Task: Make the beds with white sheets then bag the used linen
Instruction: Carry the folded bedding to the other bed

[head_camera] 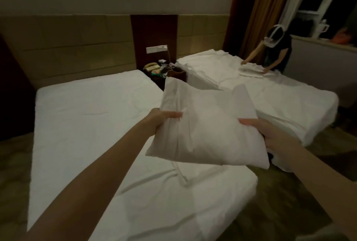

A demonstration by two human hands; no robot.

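Near bed: the near bed (pixel 81 124) fills the frame from 8 to 6 o'clock, covered in a white sheet with light creases and a folded ridge close to its foot corner.
Far bed: the far bed (pixel 280 101) lies at 2 o'clock, its white linen rumpled and heaped toward the head end.
Pillow: a white pillow (pixel 208 126) in its case is held up in the air at centre, over the foot corner of the near bed and the gap between the two beds.
Left hand: the left hand (pixel 164 119) grips the pillow's left edge, thumb on top, fingers curled under.
Right hand: the right hand (pixel 270 132) holds the right edge, thumb lying across the fabric.
Second person: a second person (pixel 276 51) at 1 o'clock bends over the far bed, both hands on a folded sheet.
Nightstand: a dark nightstand (pixel 173 74) sits between the beds at 12 o'clock, carrying a telephone (pixel 151 66) and small clutter.
Wall: padded tan headboard panels (pixel 67 47), with a white switch plate (pixel 156 49) on the dark centre strip.
Window side: brown curtain (pixel 264 8) at 1 o'clock.
Floor: patterned carpet (pixel 280 192).
Writing: none can be read.
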